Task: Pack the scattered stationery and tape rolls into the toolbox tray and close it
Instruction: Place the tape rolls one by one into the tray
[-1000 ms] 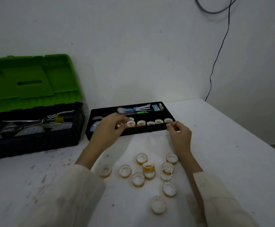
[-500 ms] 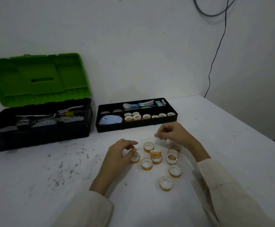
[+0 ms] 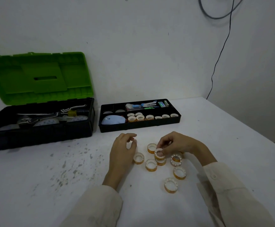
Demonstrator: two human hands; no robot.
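Observation:
The black toolbox tray point(image 3: 140, 127) sits at the back of the white table; it holds a row of small tape rolls point(image 3: 140, 118), a pale blue rounded object point(image 3: 113, 120) and stationery point(image 3: 143, 105). Several orange-edged tape rolls point(image 3: 151, 164) lie scattered in front of it. My right hand point(image 3: 177, 143) pinches one tape roll point(image 3: 159, 153), lifted and tilted above the pile. My left hand point(image 3: 122, 152) hovers left of the pile with loosely curled fingers and nothing visible in it. One loose roll point(image 3: 138, 158) lies just beside it.
The black toolbox point(image 3: 40, 133) stands open at the left with its green lid point(image 3: 38, 79) against the wall and tools inside. A black cable point(image 3: 218, 59) hangs down the wall at the right. The table's right edge point(image 3: 248, 126) runs diagonally.
Both hands have drawn back from the tray to the loose rolls. My right hand has picked one roll up from the pile; my left hand has lifted a little off the roll beside it.

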